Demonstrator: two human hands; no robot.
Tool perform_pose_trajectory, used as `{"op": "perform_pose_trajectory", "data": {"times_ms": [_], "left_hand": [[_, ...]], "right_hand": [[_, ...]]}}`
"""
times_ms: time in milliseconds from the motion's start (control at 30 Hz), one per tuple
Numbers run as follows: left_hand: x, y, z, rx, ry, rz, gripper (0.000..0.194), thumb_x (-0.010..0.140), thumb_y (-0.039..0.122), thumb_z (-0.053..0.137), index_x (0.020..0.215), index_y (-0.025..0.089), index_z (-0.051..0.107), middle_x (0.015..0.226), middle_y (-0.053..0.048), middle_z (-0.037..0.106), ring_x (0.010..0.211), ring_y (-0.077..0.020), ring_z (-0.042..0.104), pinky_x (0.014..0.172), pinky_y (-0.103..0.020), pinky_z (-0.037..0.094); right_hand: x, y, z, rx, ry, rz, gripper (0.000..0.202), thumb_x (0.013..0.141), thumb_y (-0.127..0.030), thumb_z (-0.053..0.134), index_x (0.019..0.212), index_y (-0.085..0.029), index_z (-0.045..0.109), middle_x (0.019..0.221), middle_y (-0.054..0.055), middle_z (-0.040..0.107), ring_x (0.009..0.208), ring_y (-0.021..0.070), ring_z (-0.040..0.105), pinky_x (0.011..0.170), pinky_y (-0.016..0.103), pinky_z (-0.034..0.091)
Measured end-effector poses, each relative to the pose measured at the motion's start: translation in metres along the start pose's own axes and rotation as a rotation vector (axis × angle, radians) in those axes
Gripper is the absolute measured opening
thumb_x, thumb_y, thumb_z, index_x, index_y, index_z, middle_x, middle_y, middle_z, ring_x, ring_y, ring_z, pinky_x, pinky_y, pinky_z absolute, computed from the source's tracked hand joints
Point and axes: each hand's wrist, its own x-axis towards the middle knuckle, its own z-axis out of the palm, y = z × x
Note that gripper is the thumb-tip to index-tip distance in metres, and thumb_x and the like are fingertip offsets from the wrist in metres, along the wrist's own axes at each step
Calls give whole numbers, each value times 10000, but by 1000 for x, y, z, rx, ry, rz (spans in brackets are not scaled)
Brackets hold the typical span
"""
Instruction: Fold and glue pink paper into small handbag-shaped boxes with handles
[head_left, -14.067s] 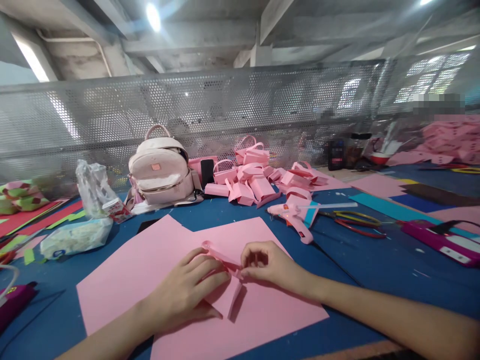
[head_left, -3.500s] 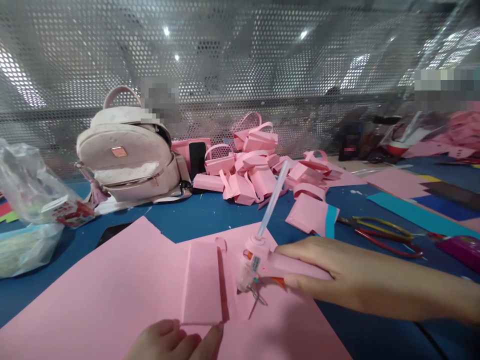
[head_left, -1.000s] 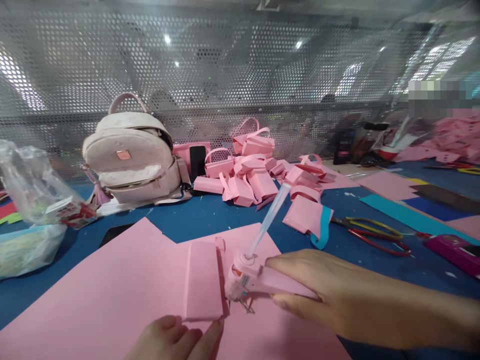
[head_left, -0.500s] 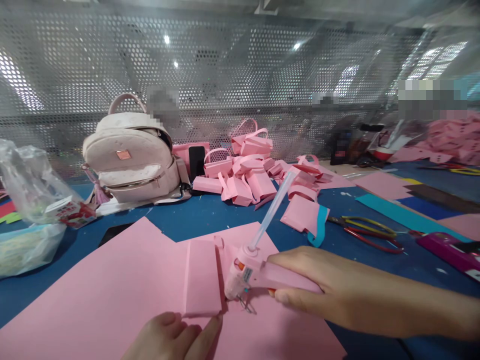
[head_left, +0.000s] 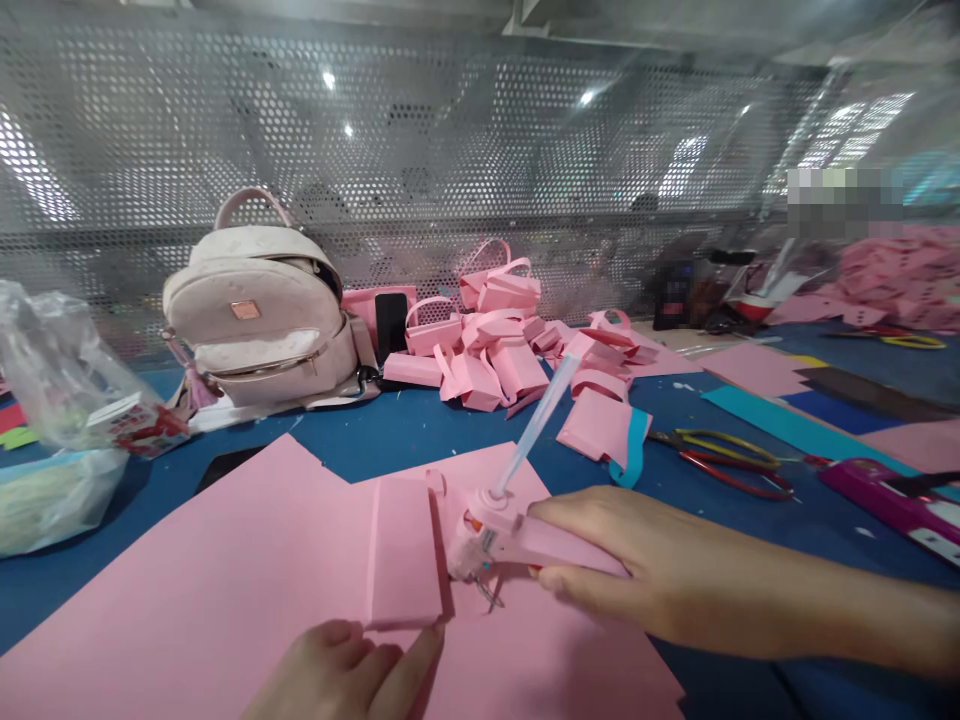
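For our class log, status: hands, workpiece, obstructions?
Right hand holds glue gun. Left hand at near edge of folded pink piece. Glue gun covering some pink paper.

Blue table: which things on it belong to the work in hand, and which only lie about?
Probably in use:
pink glue gun, in right hand
folded pink piece, by left hand
pink paper underneath

Probably lying about:
backpack
plastic bag
black phone

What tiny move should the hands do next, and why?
Perhaps slide the hot glue gun a little along the folded pink piece's right side. The right hand grips the gun with its front end low beside that side, while the left hand is at the piece's near edge. I can't see any fresh glue.
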Motion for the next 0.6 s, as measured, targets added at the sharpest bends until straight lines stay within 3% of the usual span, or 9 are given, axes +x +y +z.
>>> {"op": "perform_pose_trajectory", "data": {"times_ms": [167, 367, 600], "left_hand": [[1, 1, -2, 0, 16, -10, 329, 988, 100, 354, 1202, 36, 595, 607, 15, 659, 438, -144, 636, 430, -295, 473], [-1, 1, -3, -15, -55, -9, 342, 1008, 167, 380, 1268, 35, 559, 652, 13, 675, 473, -150, 649, 453, -297, 484], [0, 1, -2, -19, -20, -10, 361, 1029, 139, 292, 1241, 35, 565, 639, 3, 681, 477, -149, 664, 454, -296, 483]], "right_hand": [[-3, 0, 2, -15, 3, 34, 326, 931, -429, 531, 1084, -230, 738, 963, 71, 746, 909, 268, 665, 804, 300, 473], [0, -2, 5, -39, -15, -1, 309, 913, -392, 541, 1095, -235, 737, 1006, 73, 751, 919, 266, 673, 817, 304, 478], [-3, 1, 3, -9, 4, -27, 290, 900, -378, 563, 1086, -252, 746, 999, 64, 756, 910, 269, 673, 810, 309, 482]]}}
